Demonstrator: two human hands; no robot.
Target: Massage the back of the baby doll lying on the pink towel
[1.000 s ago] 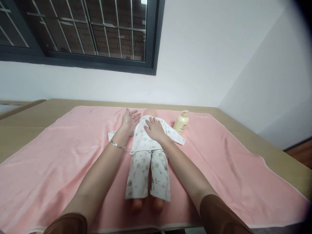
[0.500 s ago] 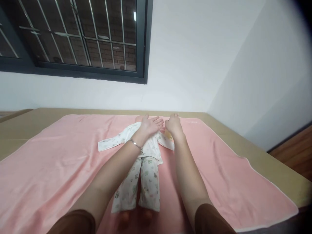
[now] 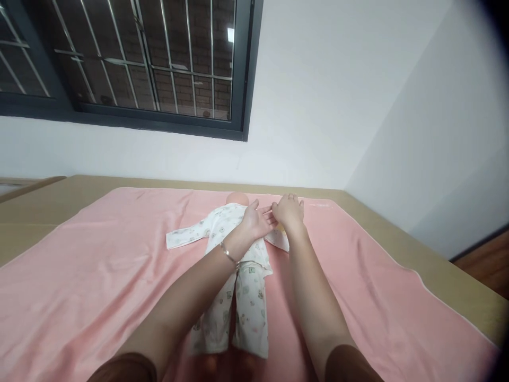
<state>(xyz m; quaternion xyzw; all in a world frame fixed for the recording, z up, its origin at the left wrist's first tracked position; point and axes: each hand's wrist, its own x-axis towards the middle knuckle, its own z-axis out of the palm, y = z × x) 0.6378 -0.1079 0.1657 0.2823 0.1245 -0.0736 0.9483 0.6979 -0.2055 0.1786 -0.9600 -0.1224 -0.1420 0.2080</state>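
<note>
A doll in a white patterned top (image 3: 225, 225) and matching trousers (image 3: 251, 307) lies on its back on a pink blanket (image 3: 131, 276). Its rounded head (image 3: 237, 198) shows at the far end, and one sleeve stretches out to the left. Over the doll's chest, my left hand (image 3: 258, 218) is open, palm turned up, fingertips at my right hand's thumb. My right hand (image 3: 289, 211) is closed above the doll's other sleeve (image 3: 278, 240), its fingers curled away from view. Just under it shows a small yellow patch (image 3: 281, 227); whether the hand grips it is hidden.
The blanket covers a tan padded surface (image 3: 382, 233) against a white wall (image 3: 310, 106). A dark-framed window (image 3: 242, 79) with metal bars is at the upper left. Wood panelling (image 3: 485, 260) stands at the right edge.
My view has shifted slightly, so the scene sits a little lower and farther right. My left hand has come closer to my right, and its fingers now meet the right thumb.
</note>
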